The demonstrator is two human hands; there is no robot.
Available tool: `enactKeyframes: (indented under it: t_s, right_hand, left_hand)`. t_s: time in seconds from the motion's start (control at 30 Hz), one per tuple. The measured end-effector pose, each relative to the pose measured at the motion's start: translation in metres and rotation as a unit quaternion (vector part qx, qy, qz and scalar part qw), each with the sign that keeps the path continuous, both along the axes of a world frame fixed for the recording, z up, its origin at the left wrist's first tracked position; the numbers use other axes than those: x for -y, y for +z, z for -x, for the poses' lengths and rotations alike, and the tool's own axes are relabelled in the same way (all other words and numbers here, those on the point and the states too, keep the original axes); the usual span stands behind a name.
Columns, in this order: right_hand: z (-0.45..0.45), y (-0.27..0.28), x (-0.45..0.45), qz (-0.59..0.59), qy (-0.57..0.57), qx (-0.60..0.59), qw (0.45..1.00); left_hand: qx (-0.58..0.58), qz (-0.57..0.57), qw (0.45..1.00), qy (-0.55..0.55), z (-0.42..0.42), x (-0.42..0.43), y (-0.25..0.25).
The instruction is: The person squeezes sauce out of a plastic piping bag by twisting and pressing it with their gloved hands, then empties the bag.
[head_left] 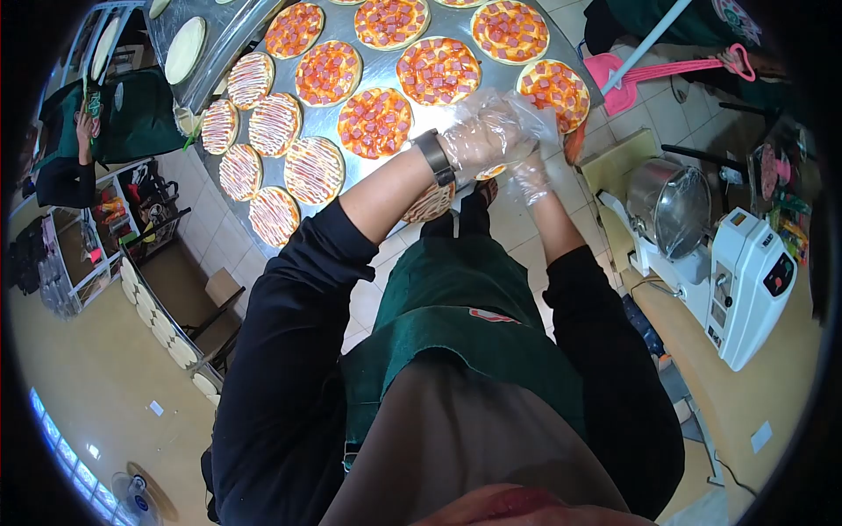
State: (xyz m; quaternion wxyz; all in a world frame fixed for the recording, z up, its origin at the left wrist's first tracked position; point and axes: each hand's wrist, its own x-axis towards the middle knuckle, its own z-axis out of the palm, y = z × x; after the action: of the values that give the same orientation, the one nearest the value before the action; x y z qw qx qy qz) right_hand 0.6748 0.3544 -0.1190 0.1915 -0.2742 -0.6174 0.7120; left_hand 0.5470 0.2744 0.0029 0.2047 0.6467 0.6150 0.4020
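My left hand point(482, 136), in a clear plastic glove with a dark band at the wrist, is curled over the near right edge of the metal table point(421, 118). My right hand point(530, 175), also gloved, is closed beside it at a clear plastic bag point(537, 121). The left fingers are bunched and what they hold is hidden. Just beyond lie pizzas topped with ham cubes and red sauce, such as one pizza point(438, 70) and another pizza point(554, 93). A pizza with pale stripes point(428, 203) is partly covered by my left forearm.
Several striped pizzas point(314, 171) cover the table's left side. A pink dustpan point(614, 83) is at the right, near a person in dark clothes. A white mixer point(745, 285) with a metal bowl stands right. Another person in a green apron point(136, 114) is at the left.
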Motion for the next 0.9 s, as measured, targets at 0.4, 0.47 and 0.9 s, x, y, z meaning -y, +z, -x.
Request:
enactKeyframes:
  t_s: [0.4,0.47,0.9]
  right_hand:
    - [0.019,0.054,0.001,0.158,0.224,0.051,0.96]
    - [0.034,0.089,-0.002,0.162,0.298,0.012,0.941]
    - [0.163,0.126,0.089,0.034,0.403,-0.063,0.912]
  left_hand:
    - [0.761,0.049,0.645,0.047,0.035,0.027,0.016]
    - [0.77,0.032,0.632,0.08,0.042,0.045,0.033]
    - [0.701,-0.117,0.692,0.131,0.099,0.146,0.069]
